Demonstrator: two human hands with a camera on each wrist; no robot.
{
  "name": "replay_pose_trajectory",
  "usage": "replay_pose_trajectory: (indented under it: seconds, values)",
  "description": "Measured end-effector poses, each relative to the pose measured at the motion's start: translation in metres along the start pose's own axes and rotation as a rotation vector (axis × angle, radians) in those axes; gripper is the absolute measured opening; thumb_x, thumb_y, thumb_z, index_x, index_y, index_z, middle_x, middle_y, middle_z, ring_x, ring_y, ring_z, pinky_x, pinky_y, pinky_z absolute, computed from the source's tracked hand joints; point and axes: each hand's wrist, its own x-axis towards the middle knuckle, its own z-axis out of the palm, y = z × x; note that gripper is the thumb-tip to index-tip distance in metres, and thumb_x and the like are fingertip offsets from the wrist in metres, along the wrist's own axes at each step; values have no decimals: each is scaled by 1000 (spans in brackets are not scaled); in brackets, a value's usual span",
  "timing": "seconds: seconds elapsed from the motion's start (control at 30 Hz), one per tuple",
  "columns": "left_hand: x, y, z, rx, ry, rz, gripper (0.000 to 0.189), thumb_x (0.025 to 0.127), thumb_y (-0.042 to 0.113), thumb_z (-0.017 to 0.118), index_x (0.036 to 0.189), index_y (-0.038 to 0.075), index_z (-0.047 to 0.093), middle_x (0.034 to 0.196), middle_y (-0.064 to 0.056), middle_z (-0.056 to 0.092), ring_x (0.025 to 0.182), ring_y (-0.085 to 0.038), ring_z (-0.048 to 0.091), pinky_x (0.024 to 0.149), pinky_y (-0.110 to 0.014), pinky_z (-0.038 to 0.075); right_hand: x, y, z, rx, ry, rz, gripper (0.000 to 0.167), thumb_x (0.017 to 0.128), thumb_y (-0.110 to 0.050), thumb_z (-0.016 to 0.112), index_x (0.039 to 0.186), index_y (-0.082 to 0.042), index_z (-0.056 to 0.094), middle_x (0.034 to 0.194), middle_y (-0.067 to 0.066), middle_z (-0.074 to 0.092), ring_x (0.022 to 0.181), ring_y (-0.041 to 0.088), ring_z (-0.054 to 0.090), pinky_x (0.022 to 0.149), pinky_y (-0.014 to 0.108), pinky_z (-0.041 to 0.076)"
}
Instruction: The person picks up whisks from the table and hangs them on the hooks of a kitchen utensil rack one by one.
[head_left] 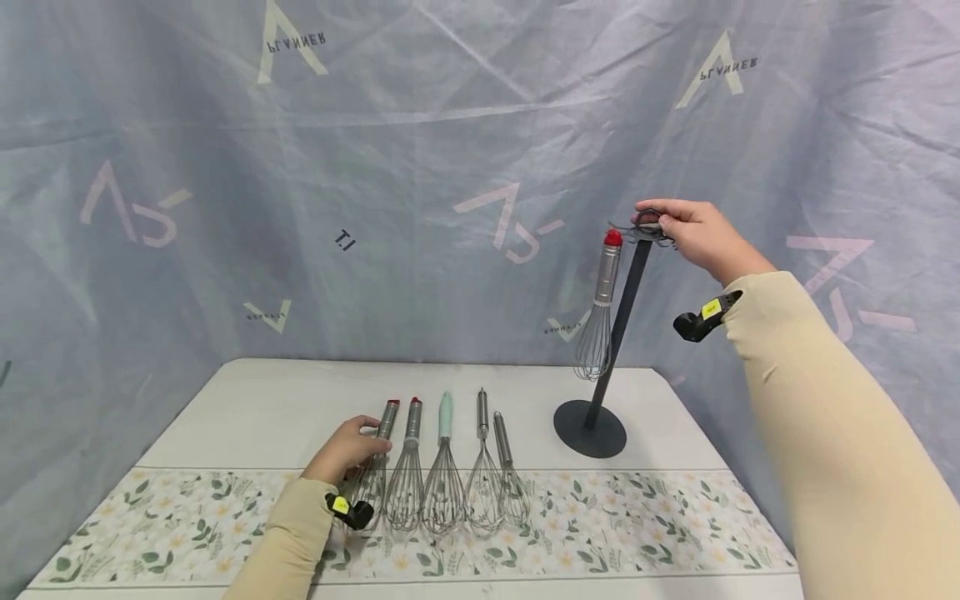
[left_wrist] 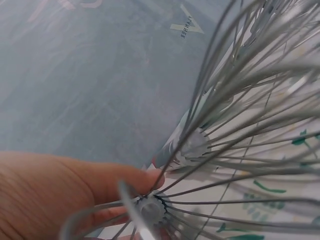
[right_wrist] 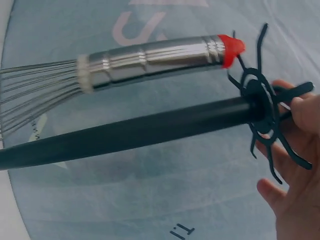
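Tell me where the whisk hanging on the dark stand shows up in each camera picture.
Head: right of centre, the whisk hangs with its red tip uppermost.
Left wrist: not in it.
Right wrist: it lies sideways across the upper left, wires running off the left edge, red tip pointing right.
Shared landmark: the printed grey curtain, in all three views.

The right wrist view crops the hanging whisk (right_wrist: 122, 65).

Dk rnd-based hook stand (head_left: 619, 333) upright at my 1 o'clock; I pinch its top. Red-capped steel balloon whisk (head_left: 607, 275) hangs cage-down on its 9 o'clock side. Twin whisk (head_left: 388, 416) lies at my 11 o'clock, gripped nr neck.
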Motion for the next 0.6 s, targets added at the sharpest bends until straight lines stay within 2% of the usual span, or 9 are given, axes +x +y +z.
replay_pose_trajectory:
  seconds: [0.07, 0.17, 0.4, 0.6]
  values:
    - [0, 0, 1, -7, -3, 1, 60, 90, 17, 74, 141, -5, 49, 137, -33, 52, 107, -39, 63, 79, -51, 55, 1, 0, -4, 40, -45, -17, 45, 112, -21, 34, 156, -17, 42, 151, 3, 51, 137, 19, 40, 108, 45, 31]
    - [0, -2, 2, -8, 1, -9, 60, 90, 18, 74, 141, -4, 50, 137, -31, 53, 102, -34, 64, 75, -48, 55, 3, -1, -9, 93, -100, -19, 45, 111, -18, 35, 156, -16, 42, 147, -6, 53, 142, 23, 34, 116, 50, 22]
    - [-1, -3, 1, -16, -2, -4, 59, 90, 17, 74, 140, -4, 50, 134, -31, 55, 97, -31, 65, 71, -45, 55, 6, 3, -16, 192, -141, 22, 45, 110, -17, 38, 153, -24, 48, 138, -16, 60, 137, 10, 37, 116, 46, 17]
    - [1, -4, -1, -10, -1, -19, 59, 91, 17, 74, 141, -3, 50, 133, -29, 56, 96, -31, 64, 70, -44, 54, 11, 10, -18, 253, -145, 2, 47, 108, -10, 36, 150, -24, 53, 129, -19, 66, 128, 1, 47, 106, 27, 29]
